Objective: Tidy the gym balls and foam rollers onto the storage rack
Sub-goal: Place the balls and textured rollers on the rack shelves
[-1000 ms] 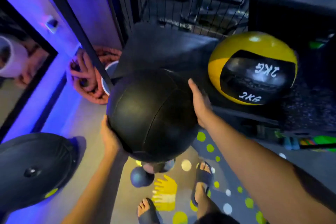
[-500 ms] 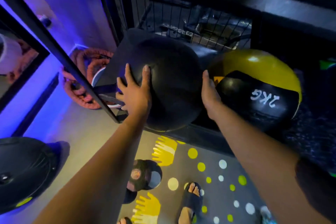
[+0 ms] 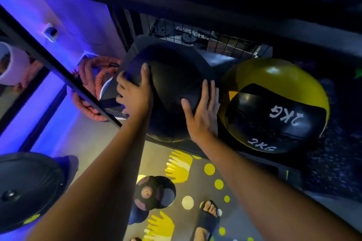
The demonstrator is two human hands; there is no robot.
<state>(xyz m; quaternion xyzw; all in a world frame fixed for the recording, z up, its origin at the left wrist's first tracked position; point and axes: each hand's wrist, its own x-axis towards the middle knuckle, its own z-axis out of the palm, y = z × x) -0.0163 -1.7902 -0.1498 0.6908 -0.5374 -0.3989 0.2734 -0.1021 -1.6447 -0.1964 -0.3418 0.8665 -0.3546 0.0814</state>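
Nearest, at 6 o'clock: a sandalled foot (image 3: 207, 219) on the grey floor mat (image 3: 195, 186) with yellow dots and hand prints. Just left of it, about 7 o'clock, a small textured ball (image 3: 154, 191) on the mat. Far left at 8 o'clock, a black dome-shaped disc (image 3: 27, 190) on the floor.

Both forearms reach up from the bottom edge to centre frame. Left hand (image 3: 135, 96) lies flat on the left side of the black medicine ball (image 3: 172, 92), fingers spread, palm pressed on. Right hand (image 3: 203, 109) lies flat on the ball's right side, fingers straight and close together, pressed on. No pinch; ball is sandwiched between the two palms.

Black ball sits at the front lip of the rack shelf (image 3: 225, 154), centre frame. Touching or just beside it at 3 o'clock: the yellow-and-black ball (image 3: 274, 107) marked 2KG, on the same shelf.

At 9 o'clock, beside the rack's slanted post (image 3: 58, 68), a coil of reddish rope (image 3: 88, 84). Farthest, 12 o'clock: wire mesh back panel (image 3: 205, 41), dark stuff behind it, unclear.
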